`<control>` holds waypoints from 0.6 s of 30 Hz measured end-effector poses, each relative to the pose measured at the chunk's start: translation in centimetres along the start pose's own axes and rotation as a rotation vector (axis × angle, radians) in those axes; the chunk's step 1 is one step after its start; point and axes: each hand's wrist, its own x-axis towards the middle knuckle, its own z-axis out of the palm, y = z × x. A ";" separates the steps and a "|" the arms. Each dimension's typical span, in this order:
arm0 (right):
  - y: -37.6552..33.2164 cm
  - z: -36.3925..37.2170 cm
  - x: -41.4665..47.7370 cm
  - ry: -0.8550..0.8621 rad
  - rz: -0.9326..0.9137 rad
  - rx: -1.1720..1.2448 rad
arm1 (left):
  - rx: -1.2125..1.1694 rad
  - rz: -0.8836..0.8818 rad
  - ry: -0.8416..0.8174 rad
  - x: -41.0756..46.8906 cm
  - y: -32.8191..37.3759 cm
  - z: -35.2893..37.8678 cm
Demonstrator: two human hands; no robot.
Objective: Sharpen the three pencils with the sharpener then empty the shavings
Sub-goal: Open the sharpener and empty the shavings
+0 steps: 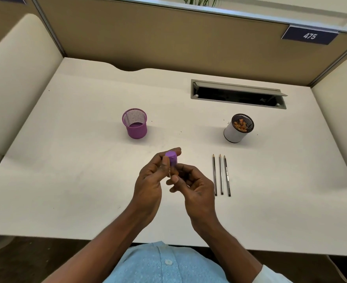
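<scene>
Both your hands close on the small purple plastic sharpener above the bench's middle: left hand gripping its cap, right hand its lower body. The three slim sharpened pencils lie just right, nearest your right hand, points toward the far edge.

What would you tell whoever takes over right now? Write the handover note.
Left hand and right hand: both hold the purple sharpener above the desk.
Three pencils lie side by side right of the hands, tips pointed, so sharpening looks done.
White cup, far right, already holds shavings; purple mesh cup looks empty.
Left: possibly empty the sharpener; I cannot see inside it.
</scene>
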 end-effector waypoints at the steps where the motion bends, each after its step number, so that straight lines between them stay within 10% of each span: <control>1: 0.0 -0.1 0.1 -0.017 0.004 0.012 | 0.037 0.019 -0.017 0.2 0.3 -0.2; 18: 0.8 0.1 1.7 -0.128 -0.033 0.012 | 0.021 0.059 -0.030 1.1 1.5 1.0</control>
